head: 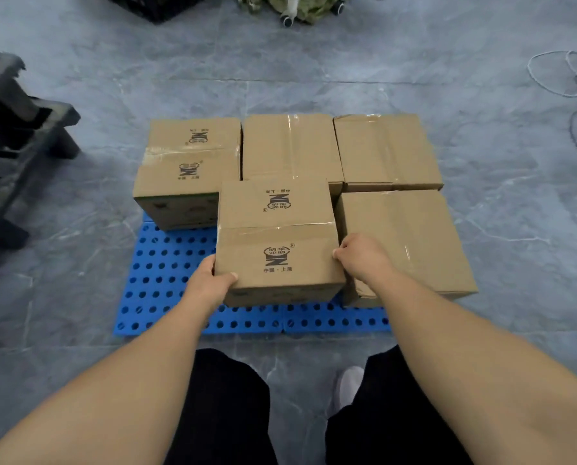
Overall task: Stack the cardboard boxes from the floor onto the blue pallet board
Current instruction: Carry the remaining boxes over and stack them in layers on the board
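Both hands hold a printed cardboard box over the blue pallet board; the left hand curls round its near left corner, thumb on top; the right hand grips its right edge. Four other boxes sit on the board, just beside the held one; whether it rests on the board I cannot tell.

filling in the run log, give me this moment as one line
step: placing box | left hand: grips box | right hand: grips box | pallet: four boxes on it
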{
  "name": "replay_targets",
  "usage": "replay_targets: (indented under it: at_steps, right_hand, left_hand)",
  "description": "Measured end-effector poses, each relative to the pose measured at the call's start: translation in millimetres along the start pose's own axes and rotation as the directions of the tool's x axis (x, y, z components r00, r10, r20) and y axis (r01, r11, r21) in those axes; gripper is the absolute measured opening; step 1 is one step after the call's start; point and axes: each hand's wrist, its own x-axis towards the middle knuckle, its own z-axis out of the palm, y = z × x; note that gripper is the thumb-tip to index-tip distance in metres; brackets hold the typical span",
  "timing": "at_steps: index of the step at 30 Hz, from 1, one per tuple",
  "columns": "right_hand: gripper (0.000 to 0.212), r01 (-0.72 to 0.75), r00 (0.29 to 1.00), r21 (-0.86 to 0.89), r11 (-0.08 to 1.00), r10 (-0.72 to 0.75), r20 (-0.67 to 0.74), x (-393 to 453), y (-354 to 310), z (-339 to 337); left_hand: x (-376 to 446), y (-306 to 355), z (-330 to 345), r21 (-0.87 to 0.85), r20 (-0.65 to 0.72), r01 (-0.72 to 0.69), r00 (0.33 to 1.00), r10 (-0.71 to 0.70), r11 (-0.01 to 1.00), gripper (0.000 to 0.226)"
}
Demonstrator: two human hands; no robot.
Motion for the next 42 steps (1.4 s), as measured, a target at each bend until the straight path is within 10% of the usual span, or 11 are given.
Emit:
replay_targets:
  at_steps: [22, 42]
  right_hand:
    - [0.012, 0.075, 0.995, -0.319, 0.945, -0.090, -0.035, 28, 22, 25]
    - [0.027, 0.120, 0.985, -0.116, 0.986, -0.104, 0.135, 18, 40, 10]
  left_hand:
    - [30, -35, 44, 0.092, 0.022, 0.030, 0.999, -0.033, 0.995, 0.049]
    - [43, -35, 56, 0.286, 0.036, -0.014, 0.999, 0.004, 0.958, 0.058]
